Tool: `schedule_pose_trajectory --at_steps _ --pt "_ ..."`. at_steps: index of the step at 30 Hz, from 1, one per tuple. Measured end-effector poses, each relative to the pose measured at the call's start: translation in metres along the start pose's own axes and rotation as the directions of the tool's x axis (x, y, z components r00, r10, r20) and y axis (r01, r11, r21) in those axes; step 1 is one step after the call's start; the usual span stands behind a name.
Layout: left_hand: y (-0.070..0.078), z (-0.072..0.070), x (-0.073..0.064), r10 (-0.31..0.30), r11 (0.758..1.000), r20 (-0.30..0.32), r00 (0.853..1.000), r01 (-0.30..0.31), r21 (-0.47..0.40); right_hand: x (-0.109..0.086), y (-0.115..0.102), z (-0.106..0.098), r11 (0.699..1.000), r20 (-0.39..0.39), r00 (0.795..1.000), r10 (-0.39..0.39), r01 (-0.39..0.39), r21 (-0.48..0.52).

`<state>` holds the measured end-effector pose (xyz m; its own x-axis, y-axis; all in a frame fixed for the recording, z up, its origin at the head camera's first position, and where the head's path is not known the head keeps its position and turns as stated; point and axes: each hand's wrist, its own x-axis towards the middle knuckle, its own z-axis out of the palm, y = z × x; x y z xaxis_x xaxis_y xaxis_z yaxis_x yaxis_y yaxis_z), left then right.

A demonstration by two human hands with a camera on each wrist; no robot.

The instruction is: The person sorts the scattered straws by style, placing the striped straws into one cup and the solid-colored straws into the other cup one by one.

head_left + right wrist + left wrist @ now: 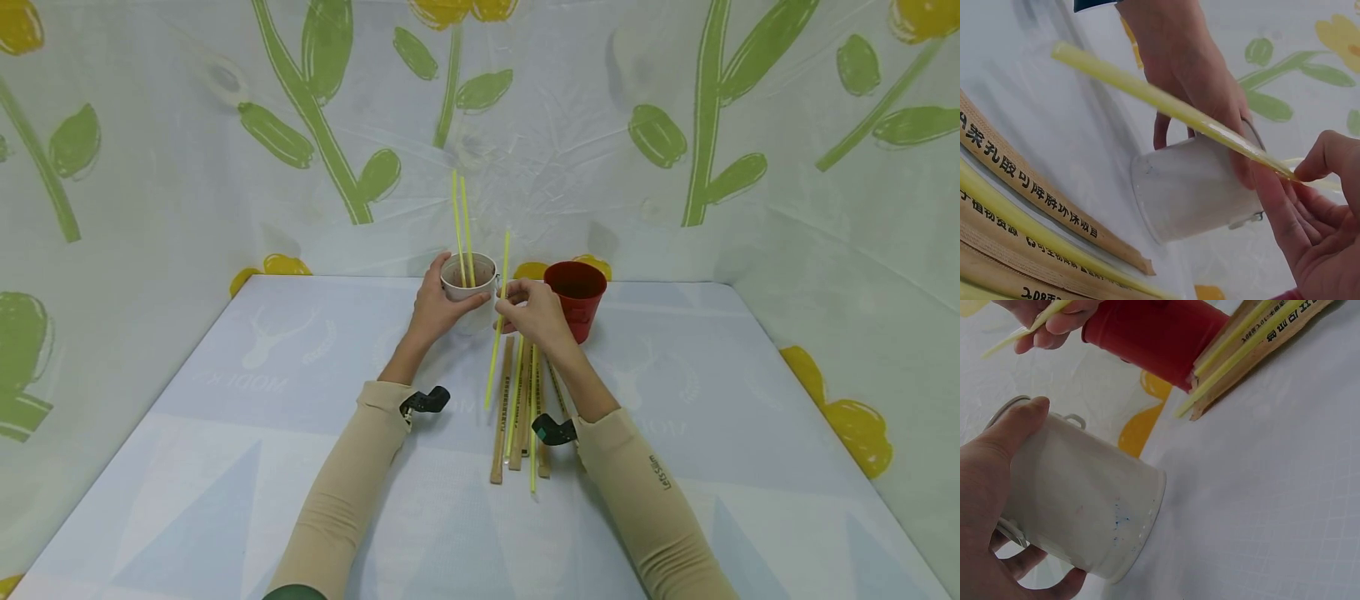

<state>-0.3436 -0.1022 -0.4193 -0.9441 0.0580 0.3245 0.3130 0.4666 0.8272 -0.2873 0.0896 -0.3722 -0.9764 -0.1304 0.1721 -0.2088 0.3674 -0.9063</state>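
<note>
Two yellow straws (457, 218) in the white bucket (459, 292)

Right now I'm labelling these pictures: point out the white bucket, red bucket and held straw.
White bucket (1088, 487), left wrist view, outer wall.
Red bucket (582, 313), head view, outer wall.
Held straw (1172, 109), right wrist view, shaft.

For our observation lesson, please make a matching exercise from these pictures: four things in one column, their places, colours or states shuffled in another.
Things
1. white bucket
2. right hand
3. bucket on the right
4. printed brown wrappers

Descriptions
A. red
B. lying on the table
C. gripped by the left hand
D. pinching a yellow straw

Pairs: 1-C, 2-D, 3-A, 4-B
</note>
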Motion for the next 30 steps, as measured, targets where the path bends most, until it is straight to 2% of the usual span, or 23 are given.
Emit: schedule_pose_trajectory --at_steps 9,20,30 --pt "-0.0013 0.0005 0.0003 0.007 1.0 -0.003 1.0 -0.007 0.0 0.0004 -0.0013 -0.0001 1.0 -0.028 0.999 -0.017 0.018 0.026" --pt "0.0015 0.0007 0.0009 0.01 1.0 -0.013 1.0 -0.01 0.002 0.0011 -0.0055 -0.0061 0.99 -0.101 0.986 -0.133 0.137 0.036" --pt "0.0009 0.0005 0.0007 0.002 1.0 -0.004 1.0 -0.002 0.006 -0.001 -0.0094 -0.0065 0.991 -0.156 0.979 -0.131 0.135 0.016"
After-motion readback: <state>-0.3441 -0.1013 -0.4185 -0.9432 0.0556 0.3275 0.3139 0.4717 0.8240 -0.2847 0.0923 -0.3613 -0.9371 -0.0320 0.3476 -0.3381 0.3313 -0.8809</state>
